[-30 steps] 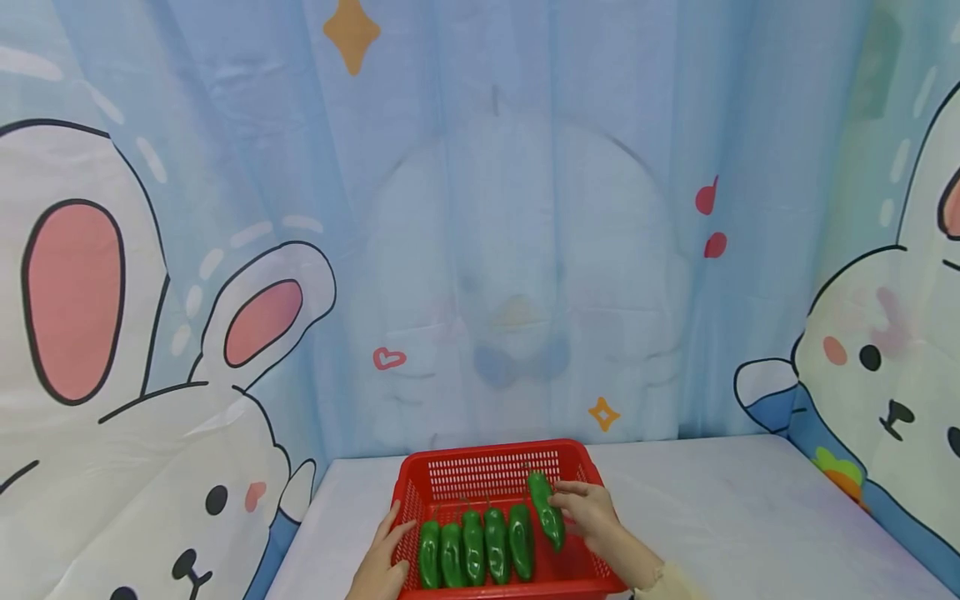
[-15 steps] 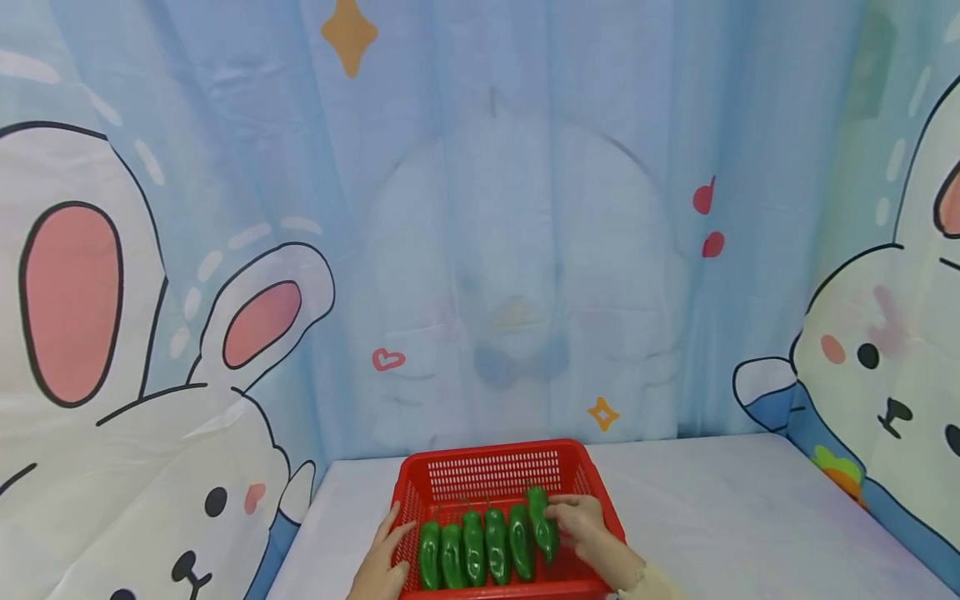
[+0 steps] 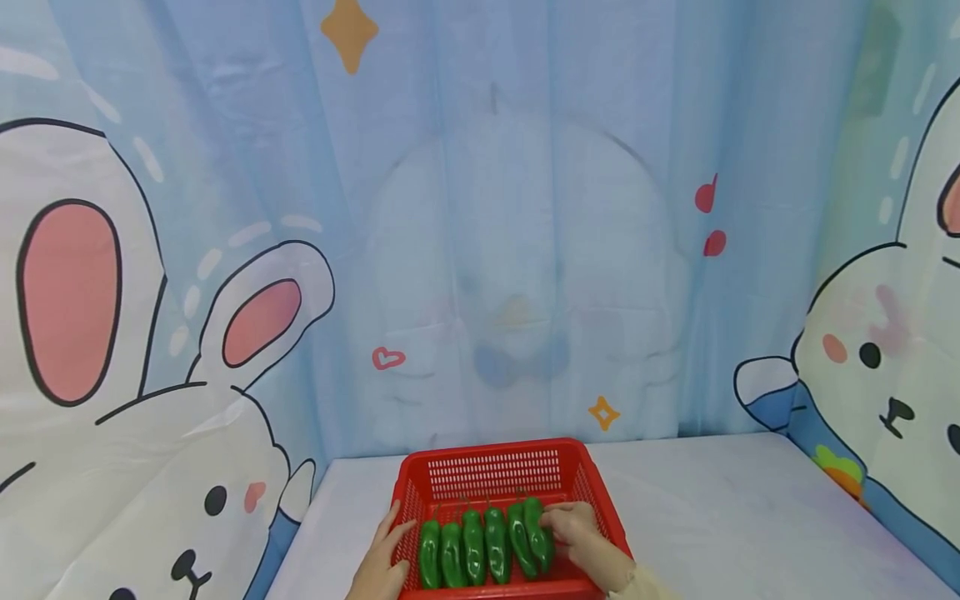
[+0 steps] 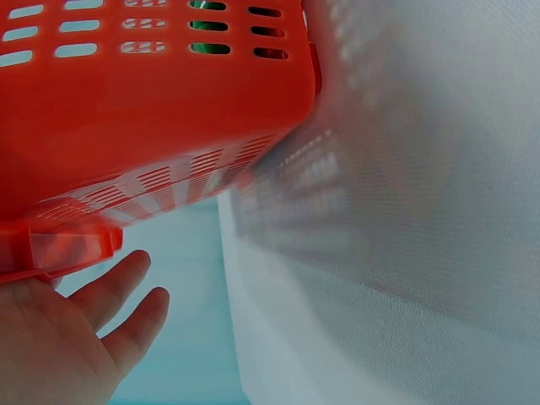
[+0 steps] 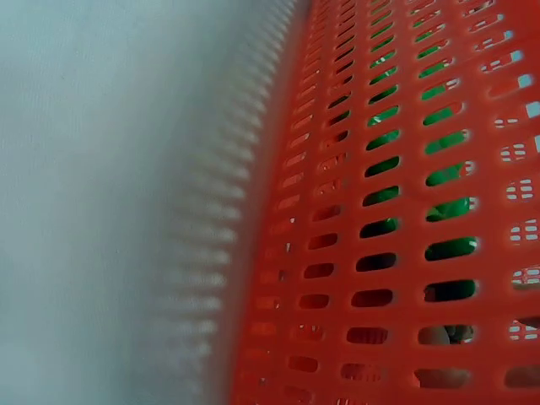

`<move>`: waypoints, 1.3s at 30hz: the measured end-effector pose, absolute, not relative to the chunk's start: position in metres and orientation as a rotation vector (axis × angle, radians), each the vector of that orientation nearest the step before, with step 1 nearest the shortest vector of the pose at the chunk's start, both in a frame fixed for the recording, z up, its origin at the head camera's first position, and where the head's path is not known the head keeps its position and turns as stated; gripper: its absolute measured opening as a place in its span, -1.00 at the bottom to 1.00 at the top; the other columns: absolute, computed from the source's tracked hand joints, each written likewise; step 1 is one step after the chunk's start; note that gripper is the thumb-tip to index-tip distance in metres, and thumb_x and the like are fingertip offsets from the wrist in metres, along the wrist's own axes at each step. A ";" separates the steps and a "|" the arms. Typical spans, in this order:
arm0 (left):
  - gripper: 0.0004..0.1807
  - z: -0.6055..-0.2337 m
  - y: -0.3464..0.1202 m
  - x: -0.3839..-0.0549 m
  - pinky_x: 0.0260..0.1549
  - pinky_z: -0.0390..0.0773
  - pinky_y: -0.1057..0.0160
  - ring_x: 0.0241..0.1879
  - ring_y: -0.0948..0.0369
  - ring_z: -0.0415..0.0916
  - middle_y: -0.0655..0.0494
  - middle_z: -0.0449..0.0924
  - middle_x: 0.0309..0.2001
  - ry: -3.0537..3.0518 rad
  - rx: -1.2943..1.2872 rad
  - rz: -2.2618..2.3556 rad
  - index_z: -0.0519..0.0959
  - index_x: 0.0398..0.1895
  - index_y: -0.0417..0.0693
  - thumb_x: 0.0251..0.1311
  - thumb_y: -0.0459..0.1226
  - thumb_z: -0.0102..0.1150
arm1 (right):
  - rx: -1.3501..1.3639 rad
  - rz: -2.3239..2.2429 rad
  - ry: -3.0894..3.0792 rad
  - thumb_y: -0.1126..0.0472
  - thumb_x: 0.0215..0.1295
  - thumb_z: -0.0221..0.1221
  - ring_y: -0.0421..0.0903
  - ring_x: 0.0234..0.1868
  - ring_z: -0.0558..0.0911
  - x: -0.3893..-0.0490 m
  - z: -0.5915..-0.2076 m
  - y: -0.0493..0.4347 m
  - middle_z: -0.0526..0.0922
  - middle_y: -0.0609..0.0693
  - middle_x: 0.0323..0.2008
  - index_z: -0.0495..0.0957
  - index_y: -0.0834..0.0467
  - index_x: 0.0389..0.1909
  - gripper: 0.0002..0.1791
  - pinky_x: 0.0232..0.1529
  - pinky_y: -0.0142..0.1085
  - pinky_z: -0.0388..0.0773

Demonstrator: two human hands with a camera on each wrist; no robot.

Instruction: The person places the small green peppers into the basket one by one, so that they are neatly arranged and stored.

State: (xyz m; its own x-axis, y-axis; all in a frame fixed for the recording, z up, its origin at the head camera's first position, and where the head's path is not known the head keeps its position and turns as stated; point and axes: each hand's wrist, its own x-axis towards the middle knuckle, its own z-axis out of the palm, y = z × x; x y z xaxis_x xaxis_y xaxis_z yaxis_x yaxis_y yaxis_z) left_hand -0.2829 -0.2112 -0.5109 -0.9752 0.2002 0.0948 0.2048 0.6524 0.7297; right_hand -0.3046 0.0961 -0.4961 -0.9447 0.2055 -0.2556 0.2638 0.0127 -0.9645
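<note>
A red plastic basket with slotted walls holds several glossy green peppers, lying side by side with their stems toward the far wall. My right hand pinches the rightmost green pepper near its upper part, inside the basket; that pepper lies against its left neighbour. My left hand holds the basket's left rim, some fingers over it. In the left wrist view two fingers of my left hand show outside, beneath the rim. The right wrist view shows mostly slotted basket wall, with green behind it.
The basket stands on a white-covered table. Behind the table hangs a light blue curtain printed with large white rabbits, its lower edge close to the table's far side.
The rightmost pepper has moved down and left in my right hand, from tilted and apart to lying against the row. My left hand and the basket stay put.
</note>
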 end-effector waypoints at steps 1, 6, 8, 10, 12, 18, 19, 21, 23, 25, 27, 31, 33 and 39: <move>-0.33 -0.511 -0.211 -0.283 0.17 0.19 -0.43 0.43 -0.35 -0.08 -0.23 -0.08 0.53 -2.850 -0.348 -1.257 0.41 0.32 -0.26 0.00 -0.48 0.01 | 0.521 -2.117 2.203 0.51 0.04 0.18 -0.15 -0.46 0.62 -0.305 -0.496 0.096 0.63 0.21 -0.34 0.54 0.55 -0.09 -0.64 -0.35 -0.16 0.68; -0.33 -0.511 -0.212 -0.283 0.17 0.20 -0.42 0.43 -0.35 -0.07 -0.23 -0.08 0.53 -2.850 -0.348 -1.260 0.42 0.32 -0.26 0.00 -0.48 0.01 | 0.571 -2.128 2.177 0.54 0.00 0.15 -0.26 -0.66 0.45 -0.307 -0.499 0.096 0.42 -0.09 -0.70 0.58 0.46 -0.27 -0.79 -0.49 -0.28 0.61; -0.33 -0.511 -0.213 -0.284 0.17 0.20 -0.42 0.43 -0.36 -0.07 -0.24 -0.08 0.53 -2.849 -0.354 -1.262 0.41 0.32 -0.27 0.00 -0.48 0.02 | 0.591 -2.121 2.173 0.54 -0.02 0.15 -0.28 -0.71 0.36 -0.309 -0.501 0.096 0.31 -0.15 -0.78 0.57 0.37 -0.42 -0.88 -0.53 -0.31 0.55; -0.33 -0.511 -0.214 -0.284 0.16 0.21 -0.41 0.43 -0.36 -0.07 -0.24 -0.08 0.53 -2.847 -0.359 -1.260 0.41 0.32 -0.27 0.01 -0.49 0.02 | 0.607 -2.105 2.179 0.55 -0.03 0.14 -0.29 -0.73 0.32 -0.312 -0.502 0.096 0.25 -0.17 -0.79 0.51 0.27 -0.54 -0.87 -0.56 -0.32 0.51; -0.33 -0.512 -0.215 -0.284 0.17 0.22 -0.41 0.43 -0.36 -0.07 -0.25 -0.08 0.53 -2.842 -0.370 -1.254 0.41 0.32 -0.28 0.00 -0.49 0.01 | 0.621 -2.089 2.185 0.54 -0.04 0.15 -0.27 -0.72 0.32 -0.315 -0.505 0.096 0.26 -0.14 -0.77 0.46 0.21 -0.60 -0.82 -0.57 -0.31 0.50; -0.33 -0.515 -0.215 -0.281 0.19 0.22 -0.39 0.43 -0.33 -0.06 -0.24 -0.07 0.52 -2.830 -0.399 -1.225 0.42 0.31 -0.28 -0.01 -0.49 0.02 | 0.702 -2.034 2.204 0.52 -0.04 0.19 -0.19 -0.67 0.35 -0.322 -0.511 0.096 0.32 -0.01 -0.65 0.39 0.25 -0.54 -0.82 -0.59 -0.24 0.55; -0.33 -0.515 -0.215 -0.281 0.18 0.22 -0.39 0.43 -0.34 -0.05 -0.24 -0.07 0.52 -2.830 -0.401 -1.221 0.42 0.31 -0.28 -0.01 -0.49 0.02 | 0.716 -2.023 2.209 0.52 -0.05 0.20 -0.19 -0.67 0.34 -0.323 -0.512 0.096 0.31 -0.01 -0.65 0.38 0.26 -0.54 -0.81 -0.59 -0.24 0.55; -0.33 -0.515 -0.214 -0.281 0.18 0.23 -0.39 0.43 -0.34 -0.05 -0.23 -0.07 0.53 -2.831 -0.391 -1.224 0.42 0.32 -0.27 -0.01 -0.48 0.02 | 0.730 -2.011 2.213 0.52 -0.06 0.20 -0.18 -0.67 0.35 -0.324 -0.512 0.096 0.31 -0.01 -0.66 0.39 0.27 -0.52 -0.82 -0.58 -0.23 0.56; -0.33 -0.513 -0.214 -0.281 0.17 0.22 -0.40 0.43 -0.34 -0.06 -0.22 -0.08 0.53 -2.835 -0.380 -1.241 0.41 0.32 -0.27 0.00 -0.48 0.02 | 0.734 -2.009 2.207 0.50 -0.05 0.19 -0.16 -0.64 0.40 -0.324 -0.511 0.097 0.36 0.00 -0.64 0.41 0.30 -0.47 -0.84 -0.55 -0.20 0.58; -0.33 -0.512 -0.213 -0.281 0.17 0.24 -0.39 0.43 -0.35 -0.06 -0.21 -0.08 0.53 -2.839 -0.368 -1.250 0.41 0.33 -0.27 0.01 -0.47 0.01 | 0.737 -2.032 2.167 0.47 -0.02 0.19 -0.09 -0.57 0.49 -0.323 -0.509 0.097 0.46 0.06 -0.60 0.42 0.37 -0.37 -0.83 -0.48 -0.15 0.60; -0.34 -0.511 -0.213 -0.281 0.15 0.27 -0.37 0.43 -0.35 -0.06 -0.20 -0.09 0.54 -2.844 -0.361 -1.257 0.41 0.33 -0.27 0.02 -0.47 0.02 | 0.737 -2.059 2.121 0.44 0.01 0.19 -0.01 -0.47 0.57 -0.322 -0.508 0.098 0.55 0.14 -0.51 0.39 0.45 -0.23 -0.72 -0.40 -0.08 0.60; -0.34 -0.511 -0.212 -0.280 0.14 0.31 -0.34 0.43 -0.34 -0.06 -0.20 -0.08 0.54 -2.844 -0.372 -1.245 0.41 0.33 -0.27 0.03 -0.47 0.02 | 0.761 -2.076 2.058 0.38 0.06 0.18 0.07 -0.38 0.62 -0.321 -0.507 0.100 0.59 0.19 -0.42 0.30 0.48 -0.11 -0.59 -0.32 0.01 0.56; -0.34 -0.511 -0.212 -0.279 0.14 0.30 -0.35 0.43 -0.34 -0.07 -0.20 -0.08 0.53 -2.840 -0.382 -1.237 0.41 0.33 -0.27 0.03 -0.48 0.02 | 0.771 -2.067 2.053 0.37 0.07 0.17 0.05 -0.40 0.61 -0.320 -0.507 0.100 0.58 0.18 -0.42 0.30 0.46 -0.12 -0.61 -0.31 0.00 0.55; -0.33 -0.511 -0.213 -0.280 0.15 0.29 -0.36 0.43 -0.34 -0.06 -0.21 -0.08 0.53 -2.832 -0.393 -1.240 0.41 0.33 -0.27 0.01 -0.48 0.03 | 0.816 -2.063 2.033 0.38 0.07 0.14 0.00 -0.45 0.61 -0.320 -0.505 0.100 0.60 0.15 -0.47 0.34 0.42 -0.20 -0.70 -0.36 -0.07 0.53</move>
